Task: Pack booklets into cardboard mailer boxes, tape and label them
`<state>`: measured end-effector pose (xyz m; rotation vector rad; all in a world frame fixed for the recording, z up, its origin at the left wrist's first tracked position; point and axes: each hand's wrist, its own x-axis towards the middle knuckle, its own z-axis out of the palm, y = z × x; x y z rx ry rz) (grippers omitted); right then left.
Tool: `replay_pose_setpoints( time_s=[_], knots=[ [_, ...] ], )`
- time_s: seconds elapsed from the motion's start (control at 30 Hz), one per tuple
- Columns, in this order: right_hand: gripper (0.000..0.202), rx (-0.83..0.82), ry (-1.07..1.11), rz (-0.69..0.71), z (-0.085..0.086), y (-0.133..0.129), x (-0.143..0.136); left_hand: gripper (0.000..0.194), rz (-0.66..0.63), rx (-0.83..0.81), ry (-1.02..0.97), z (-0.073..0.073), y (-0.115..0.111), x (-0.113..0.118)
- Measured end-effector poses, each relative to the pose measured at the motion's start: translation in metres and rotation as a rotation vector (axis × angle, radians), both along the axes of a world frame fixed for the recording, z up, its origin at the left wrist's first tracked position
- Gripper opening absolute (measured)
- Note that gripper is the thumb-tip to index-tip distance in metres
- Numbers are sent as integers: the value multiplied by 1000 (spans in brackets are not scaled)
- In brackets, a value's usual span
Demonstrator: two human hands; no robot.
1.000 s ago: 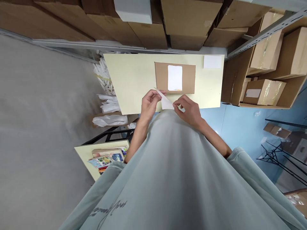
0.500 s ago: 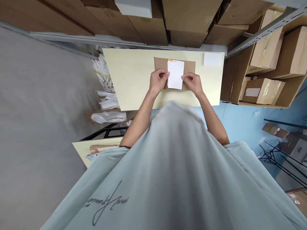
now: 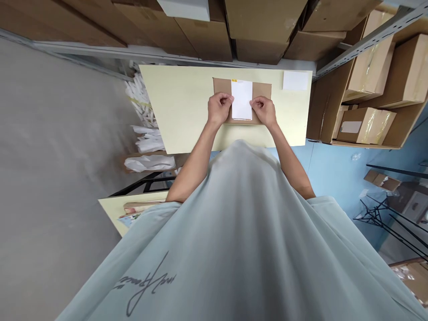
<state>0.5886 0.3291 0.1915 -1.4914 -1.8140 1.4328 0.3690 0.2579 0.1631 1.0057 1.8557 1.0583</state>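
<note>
A white sheet of paper (image 3: 242,100) with a small yellow mark at its top left corner lies over a flat brown cardboard box (image 3: 262,89). My left hand (image 3: 220,109) pinches the sheet's left edge between thumb and fingers. At the opposite edge, my right hand (image 3: 264,110) grips the paper in the same way. A thin darker line shows along the sheet's lower edge; what lies under it is hidden. The box rests on a pale yellow tabletop (image 3: 183,102).
Another white sheet (image 3: 295,80) lies at the table's far right corner. Cardboard boxes (image 3: 264,20) fill the shelf behind the table. To the right, a large open carton (image 3: 331,102) holds smaller boxes. White bundles (image 3: 150,163) stand by the table's left side.
The white sheet has shifted slightly left and away from me, and now sits straighter on the box. Both hands have moved with it, still holding its edges.
</note>
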Motion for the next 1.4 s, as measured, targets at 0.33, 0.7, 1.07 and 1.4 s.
replay_pose_setpoints(
  time_s=[0.33, 0.7, 1.07, 1.4],
  knots=[
    [39, 52, -64, 20, -11, -3, 5, 45, 32, 64, 68, -3, -5, 10],
    [40, 121, -46, -2, -18, -12, 3, 53, 78, 135, 28, -11, -12, 17],
    [39, 26, -98, -19, 11, -16, -4, 39, 68, 4, 34, 22, -12, 26],
    [22, 63, -141, -21, 9, -14, -4, 25, 12, 24, 148, 18, -17, 23]
  ],
)
